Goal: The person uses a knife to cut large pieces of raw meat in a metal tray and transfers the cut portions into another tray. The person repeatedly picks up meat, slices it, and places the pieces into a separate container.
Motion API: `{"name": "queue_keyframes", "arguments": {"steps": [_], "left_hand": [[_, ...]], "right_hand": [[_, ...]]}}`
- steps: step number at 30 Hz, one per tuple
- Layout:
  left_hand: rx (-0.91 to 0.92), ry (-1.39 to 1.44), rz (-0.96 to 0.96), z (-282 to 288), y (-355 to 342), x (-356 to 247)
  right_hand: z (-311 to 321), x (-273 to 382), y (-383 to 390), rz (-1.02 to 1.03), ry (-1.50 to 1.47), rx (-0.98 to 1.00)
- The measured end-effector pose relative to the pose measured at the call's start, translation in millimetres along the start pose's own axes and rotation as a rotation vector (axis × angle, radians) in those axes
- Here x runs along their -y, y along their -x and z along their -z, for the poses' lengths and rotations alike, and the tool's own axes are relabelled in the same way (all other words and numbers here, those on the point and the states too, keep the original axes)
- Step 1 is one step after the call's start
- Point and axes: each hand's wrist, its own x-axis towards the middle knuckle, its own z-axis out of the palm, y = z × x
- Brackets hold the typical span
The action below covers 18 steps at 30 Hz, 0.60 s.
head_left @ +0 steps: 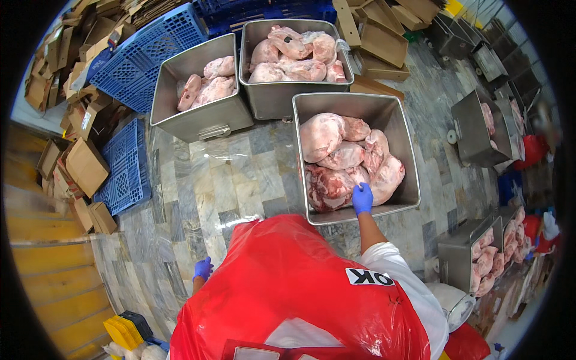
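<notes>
My right hand point(362, 198), in a blue glove, reaches over the near side of a steel bin point(410, 147). Its fingers are bent against a pale pink piece of meat point(359, 175) and look closed on its edge; their tips are partly hidden. Around that piece lie several large raw cuts, among them a darker red one point(326, 191) at the left and a pale one point(388, 179) at the right. Away from the bin, my left hand point(203, 269), gloved in blue too, hangs low beside my red apron point(264, 270), holding nothing, with its fingers loosely apart.
Two more steel bins with raw meat stand beyond, one at the left point(201, 123) and one in the middle point(294, 99). Blue pallets point(150, 57) and piled cardboard boxes point(87, 165) border the left. Further bins of meat point(459, 252) line the right, near people in red. The tiled floor point(240, 180) looks wet.
</notes>
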Motion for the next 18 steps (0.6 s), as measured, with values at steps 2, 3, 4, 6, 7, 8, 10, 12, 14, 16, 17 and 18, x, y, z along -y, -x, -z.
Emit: {"name": "queue_keyframes", "arguments": {"steps": [2, 3, 4, 6, 7, 8, 10, 12, 14, 16, 17, 18], "left_hand": [[0.039, -0.055, -0.066, -3.8, 1.6, -56.8], [0.056, -0.116, -0.093, 2.0, -1.5, -83.9], [0.077, -0.177, -0.124, 6.7, -7.4, -111.2], [0.093, -0.199, -0.172, 16.5, -30.0, -164.9], [0.098, -0.165, -0.183, 20.9, -43.8, -186.7], [0.103, -0.13, -0.195, 24.8, -59.4, -207.7], [0.116, -0.105, -0.219, 32.5, -92.1, -251.4], [0.143, -0.124, -0.247, 33.8, -125.3, -296.8], [0.152, -0.408, -0.368, 43.0, -166.7, -340.8], [0.181, -0.749, -0.555, 71.0, -226.8, -376.0], [0.186, -0.775, -0.635, 53.6, -239.0, -408.5], [0.182, -0.804, -0.71, 35.5, -246.6, -450.7]], "right_hand": [[7.2, 8.2, -15.5, -0.018, 0.025, 0.013], [3.4, 13.7, -17.9, -0.026, 0.023, 0.03], [1.6, 12.0, -15.4, -0.052, 0.073, 0.029], [-6.1, -4.5, -8.9, -0.089, 0.161, 0.031], [-8.7, -14.6, -3.9, -0.123, 0.184, 0.035], [-10.8, -25.6, 2.1, -0.156, 0.206, 0.038], [-16.5, -36.9, 21.2, -0.219, 0.266, 0.014], [-16.1, -44.0, 44.1, -0.326, 0.334, 0.017], [-29.0, -31.0, 53.5, -0.454, 0.375, 0.029], [-53.7, -11.6, 59.3, -0.551, 0.38, 0.031], [-47.0, -19.6, 61.8, -0.604, 0.407, 0.021], [-43.6, -19.2, 65.1, -0.66, 0.427, 0.021]]}}
